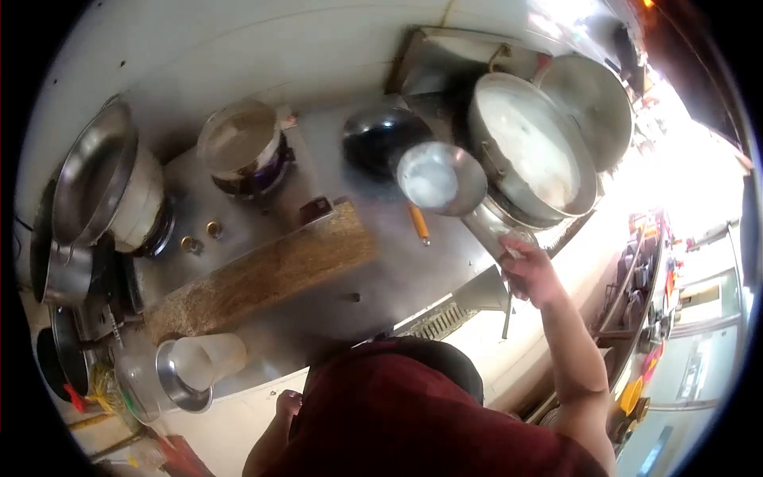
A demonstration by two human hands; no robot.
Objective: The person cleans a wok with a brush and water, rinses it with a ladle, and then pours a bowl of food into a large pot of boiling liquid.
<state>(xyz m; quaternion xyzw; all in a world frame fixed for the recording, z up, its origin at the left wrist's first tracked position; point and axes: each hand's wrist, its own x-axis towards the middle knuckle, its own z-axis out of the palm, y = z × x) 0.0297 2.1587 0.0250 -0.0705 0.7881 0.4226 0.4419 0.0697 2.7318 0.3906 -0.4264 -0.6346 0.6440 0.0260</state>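
My right hand [528, 273] is wrapped round the handle of a metal ladle [442, 179]. The ladle's wide bowl, with some whitish liquid in it, is over the counter between a dark wok [383, 141] and a large pot [532, 147] of white, cloudy liquid. An orange-handled tool [419, 223] lies partly under the ladle. Down by the front of my body is my left hand [290, 403], partly hidden, away from the counter's objects; its fingers are too small and unclear to read.
A long wooden board [262, 274] lies across the steel counter [334, 310]. Behind it a pot [240, 139] sits on a burner. Large pans [97, 175] stand at the left, near a metal bowl with a plastic container [211, 359]. A round lid [592, 107] leans behind the large pot.
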